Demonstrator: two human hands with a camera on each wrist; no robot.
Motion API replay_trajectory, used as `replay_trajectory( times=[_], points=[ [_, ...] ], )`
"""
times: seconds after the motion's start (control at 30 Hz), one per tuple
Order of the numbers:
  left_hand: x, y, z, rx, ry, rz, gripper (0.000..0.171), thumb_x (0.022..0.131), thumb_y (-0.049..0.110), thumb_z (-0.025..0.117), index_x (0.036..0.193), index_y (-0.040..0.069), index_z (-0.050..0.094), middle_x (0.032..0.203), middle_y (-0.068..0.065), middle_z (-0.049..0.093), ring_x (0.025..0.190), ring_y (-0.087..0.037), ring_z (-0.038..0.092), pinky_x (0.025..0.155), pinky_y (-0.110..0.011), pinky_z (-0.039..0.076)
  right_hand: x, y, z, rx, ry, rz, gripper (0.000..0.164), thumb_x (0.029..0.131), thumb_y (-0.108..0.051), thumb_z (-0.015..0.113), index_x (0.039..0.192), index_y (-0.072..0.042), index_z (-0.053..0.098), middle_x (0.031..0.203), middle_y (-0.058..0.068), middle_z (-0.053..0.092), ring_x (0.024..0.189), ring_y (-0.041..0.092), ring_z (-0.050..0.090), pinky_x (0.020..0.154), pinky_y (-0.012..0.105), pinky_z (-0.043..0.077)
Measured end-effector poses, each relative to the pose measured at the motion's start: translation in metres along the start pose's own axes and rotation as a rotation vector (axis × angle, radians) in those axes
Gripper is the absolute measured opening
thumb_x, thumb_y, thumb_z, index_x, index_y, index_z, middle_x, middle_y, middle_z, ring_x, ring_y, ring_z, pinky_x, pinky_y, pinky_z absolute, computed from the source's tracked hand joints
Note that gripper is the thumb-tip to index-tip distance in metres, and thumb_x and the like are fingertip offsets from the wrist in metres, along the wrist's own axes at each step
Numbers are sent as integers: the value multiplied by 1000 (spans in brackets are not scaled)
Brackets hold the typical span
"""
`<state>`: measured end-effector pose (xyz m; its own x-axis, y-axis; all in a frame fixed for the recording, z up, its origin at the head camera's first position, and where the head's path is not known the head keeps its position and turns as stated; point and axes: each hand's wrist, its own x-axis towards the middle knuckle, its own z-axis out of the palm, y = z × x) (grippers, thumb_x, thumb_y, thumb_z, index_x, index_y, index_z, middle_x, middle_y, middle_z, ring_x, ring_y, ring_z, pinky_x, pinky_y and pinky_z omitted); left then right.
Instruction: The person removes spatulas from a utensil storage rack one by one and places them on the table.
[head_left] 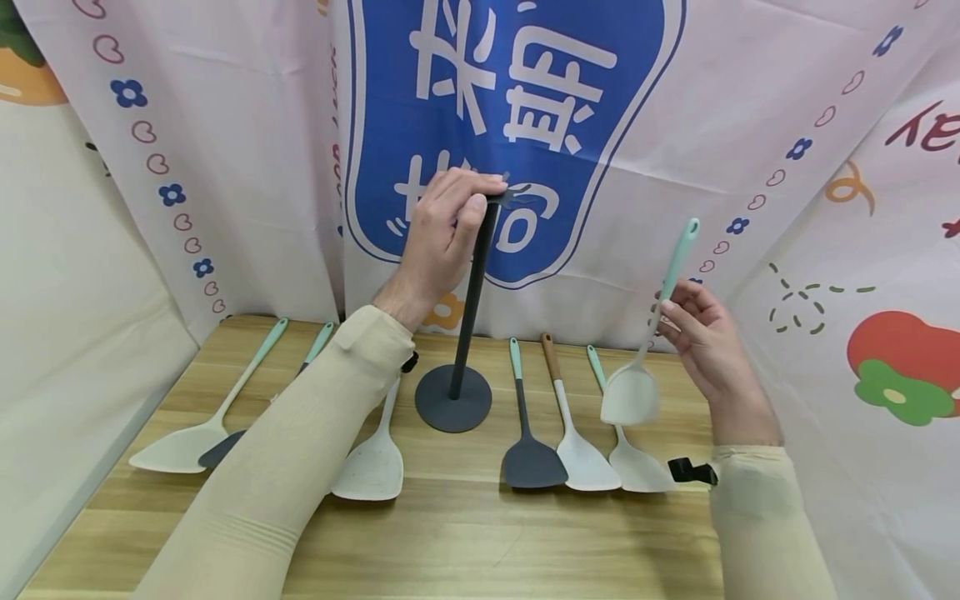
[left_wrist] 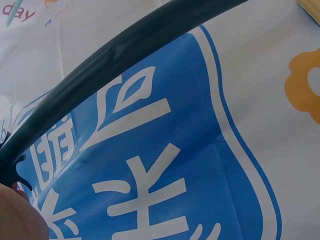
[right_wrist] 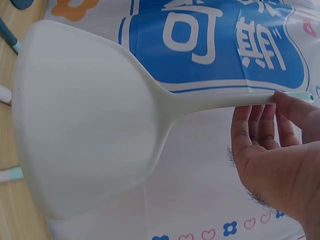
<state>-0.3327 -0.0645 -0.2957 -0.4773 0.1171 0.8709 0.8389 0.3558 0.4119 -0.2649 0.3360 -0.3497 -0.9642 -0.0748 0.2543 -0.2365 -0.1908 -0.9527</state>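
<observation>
A dark utensil stand with a round base rises from the wooden table, and hooks fan out at its top. My left hand grips that top, fingers over it and thumb at the near side; in the left wrist view the dark pole crosses diagonally. My right hand pinches a white spatula with a mint handle end. It hangs upright above the table, blade down, overlapping another white spatula in the head view.
Right of the stand lie a dark grey spatula and a white one with a brown handle. To the left are a white spatula, a mint-handled spatula and a dark blade partly behind my sleeve. A printed cloth backs the table.
</observation>
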Motion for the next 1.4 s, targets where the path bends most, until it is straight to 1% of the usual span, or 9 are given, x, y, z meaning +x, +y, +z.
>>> replay_trajectory(
  times=[0.2,0.37,0.5,0.63,0.83,1.07,1.27,1.33,1.4],
  points=[
    [0,1,0,-2,-3,-2,54,117,31,41,139,3,81,147,-17,81,141,-36,67,133,-43,50,-4,0,-17,-1,39,15,25,117,-1,66,134,-17,76,121,-6,78,109,8,76,95,22,68],
    [0,1,0,-3,-2,0,54,117,31,41,139,3,81,147,-18,81,140,-36,67,134,-43,50,-6,1,-31,44,93,54,25,115,0,70,132,-17,78,122,-6,78,112,9,74,95,22,67],
    [0,1,0,-4,1,4,54,117,30,41,139,3,81,146,-18,81,140,-37,67,134,-43,49,-6,4,-45,69,112,66,27,115,3,68,130,-17,79,122,-6,79,110,9,77,93,22,68],
    [0,1,0,-1,0,8,54,117,31,41,139,2,81,146,-18,81,140,-37,67,133,-44,50,-8,8,-59,44,115,89,29,117,2,66,132,-19,79,122,-8,78,108,7,76,92,20,66],
    [0,0,0,2,-1,2,55,118,32,41,139,3,81,147,-17,80,141,-37,66,134,-44,50,-11,15,-76,-18,147,162,26,116,-6,71,137,-21,76,124,-10,76,112,6,74,92,19,64],
    [0,1,0,-3,0,1,54,118,31,41,139,2,81,147,-18,80,141,-37,67,134,-44,49,-10,27,-94,-54,198,262,24,116,-8,72,133,-25,76,121,-12,78,106,5,72,88,18,63],
    [0,1,-1,-7,1,-4,54,118,31,41,139,3,81,147,-18,80,142,-36,66,136,-42,48,-12,42,-108,-37,211,326,24,116,-7,72,135,-22,75,117,-9,76,96,6,68,75,17,58],
    [0,1,-1,-7,1,-5,54,118,32,41,139,3,82,147,-17,81,143,-36,66,137,-42,47,-12,47,-112,-32,216,353,23,117,-7,71,134,-23,75,116,-10,77,96,6,68,77,17,59],
    [0,1,-1,-8,0,-5,54,117,32,41,139,3,82,147,-17,81,143,-36,67,138,-42,46,-13,52,-116,-43,211,380,22,118,-8,69,132,-25,75,114,-12,77,98,4,69,81,17,61]
  ],
)
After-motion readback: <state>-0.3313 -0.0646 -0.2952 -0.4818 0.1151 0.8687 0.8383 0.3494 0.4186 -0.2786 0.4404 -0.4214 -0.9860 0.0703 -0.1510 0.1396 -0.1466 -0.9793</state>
